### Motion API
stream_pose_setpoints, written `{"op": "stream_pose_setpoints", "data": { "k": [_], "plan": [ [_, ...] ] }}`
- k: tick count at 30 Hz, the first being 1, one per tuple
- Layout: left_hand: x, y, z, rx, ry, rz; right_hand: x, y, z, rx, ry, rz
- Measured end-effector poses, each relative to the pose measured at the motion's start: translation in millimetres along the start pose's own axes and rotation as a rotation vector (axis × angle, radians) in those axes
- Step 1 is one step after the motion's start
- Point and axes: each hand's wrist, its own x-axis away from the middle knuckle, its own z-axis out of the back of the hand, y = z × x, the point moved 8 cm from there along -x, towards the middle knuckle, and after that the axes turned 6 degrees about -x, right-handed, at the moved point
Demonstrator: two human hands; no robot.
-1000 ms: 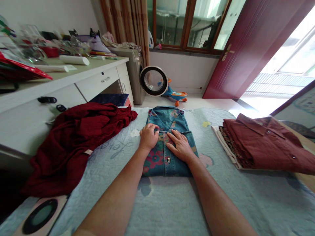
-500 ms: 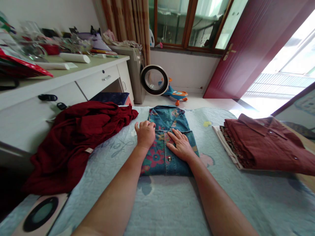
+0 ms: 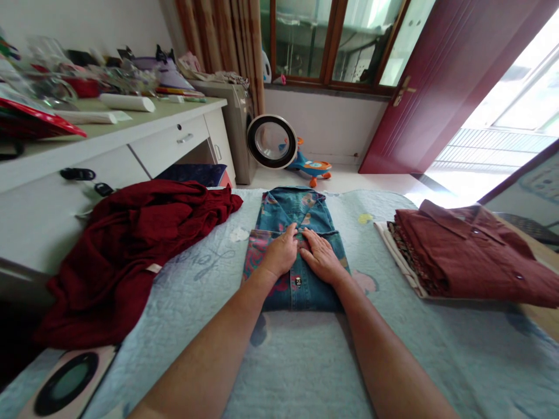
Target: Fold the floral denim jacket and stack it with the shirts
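At centre, our left hand (image 3: 282, 253), narrowed, its grip unclear, has slid inward beside our flat, open right hand (image 3: 322, 256), seemingly smoothing the folded denim shirt (image 3: 321, 297).

Toward twelve o'clock, a wood-framed window (image 3: 328, 43) sits above a pale wall (image 3: 325, 125) and light floor (image 3: 345, 181), brown curtains (image 3: 218, 41) at its left. A grey washing machine (image 3: 234, 110), round door open, stands below them. At ten o'clock runs a white desk (image 3: 168, 142) with drawers; at one, a dark-red door (image 3: 419, 87) stands open, bright daylight (image 3: 506, 110) showing beyond it.
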Motion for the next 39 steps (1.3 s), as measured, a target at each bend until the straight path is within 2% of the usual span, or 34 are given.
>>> {"op": "stream_pose_setpoints", "data": {
  "k": [3,7,17,23,30,34,37,39],
  "plan": [
    [-0.8,0.9,-3.9,-0.069,0.004,-0.071,-1.2,4.5,-1.0,0.022,-0.009,0.005],
    [0.9,6.2,-9.8,-0.18,-0.018,-0.153,-1.0,13.1,0.9,0.114,-0.009,-0.067],
    [8.4,2.6,-15.0,-0.303,-0.147,-0.001,0.4,32.0,8.6,0.232,0.005,-0.275],
    [8.8,0.9,-14.8,-0.319,-0.156,0.013,2.4,40.7,10.8,0.248,0.025,-0.377],
    [9.0,1.1,-15.1,-0.324,-0.172,0.011,5.0,49.5,15.8,0.206,0.131,-0.431],
    [8.8,2.0,-14.1,-0.322,-0.179,0.011,7.1,46.8,28.2,0.156,0.301,-0.368],
    [8.4,1.5,-13.6,-0.317,-0.181,0.02,10.0,29.9,42.6,0.074,0.478,-0.17],
    [8.1,1.0,-13.8,-0.313,-0.18,0.022,11.3,17.3,45.7,0.007,0.514,-0.034]
  ]
}}
